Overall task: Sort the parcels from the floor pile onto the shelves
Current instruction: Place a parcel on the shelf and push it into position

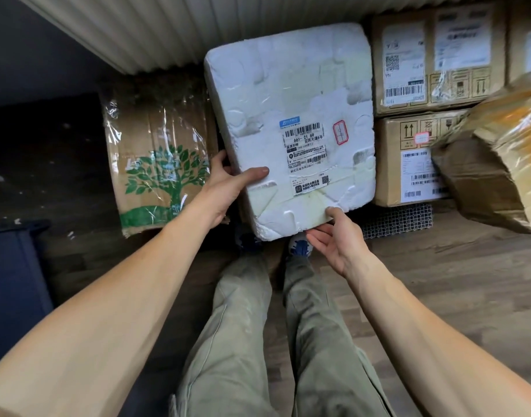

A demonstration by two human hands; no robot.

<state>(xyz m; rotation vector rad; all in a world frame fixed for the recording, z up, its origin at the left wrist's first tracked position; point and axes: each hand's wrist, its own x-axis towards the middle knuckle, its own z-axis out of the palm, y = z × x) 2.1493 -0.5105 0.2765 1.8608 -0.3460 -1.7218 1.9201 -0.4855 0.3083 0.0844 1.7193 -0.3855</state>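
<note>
My foam parcel is white with greyish dents. Its label is white with black barcodes under a blue strip, and the sticker beside it is outlined in red. The carton is brown with a green tree print. The stacked boxes are brown with white labels. My trousers are olive green, my shoe blue and white, the floor brown wood-grain.

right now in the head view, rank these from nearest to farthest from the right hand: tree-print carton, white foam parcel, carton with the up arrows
1. white foam parcel, touching the right hand at its near edge
2. carton with the up arrows, just right of the parcel
3. tree-print carton, beyond the parcel's left side
</note>
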